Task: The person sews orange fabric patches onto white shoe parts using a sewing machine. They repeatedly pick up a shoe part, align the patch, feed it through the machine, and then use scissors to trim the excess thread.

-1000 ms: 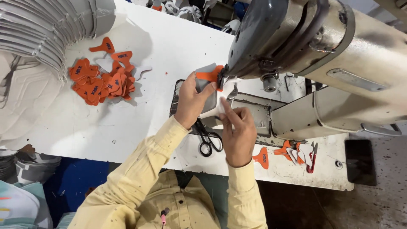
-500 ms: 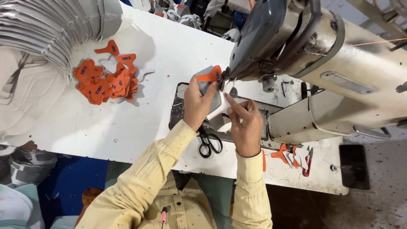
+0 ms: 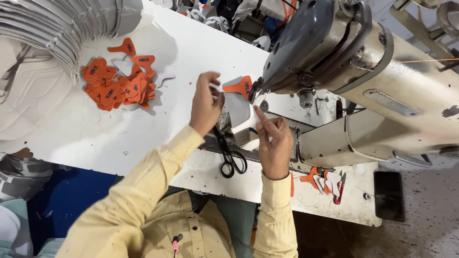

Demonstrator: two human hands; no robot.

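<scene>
My left hand [image 3: 206, 102] grips the left edge of a grey fabric piece [image 3: 237, 107] that carries an orange tab [image 3: 239, 86] at its top. The piece lies under the head of a beige sewing machine [image 3: 344, 62], beside the needle area. My right hand [image 3: 272, 143] pinches the lower right edge of the same piece with its fingertips. Black scissors [image 3: 230, 155] lie on the white table [image 3: 158, 95] just below the piece, between my two forearms.
A pile of orange tabs [image 3: 117, 86] lies at the table's left. A fanned stack of grey cut pieces [image 3: 48, 28] fills the upper left corner. More orange and white pieces with a small red tool [image 3: 327, 181] sit at the table's right front.
Both hands have stayed on the grey piece at the machine. My left hand has shifted to its left edge and the piece has turned a little, orange tab still on top.
</scene>
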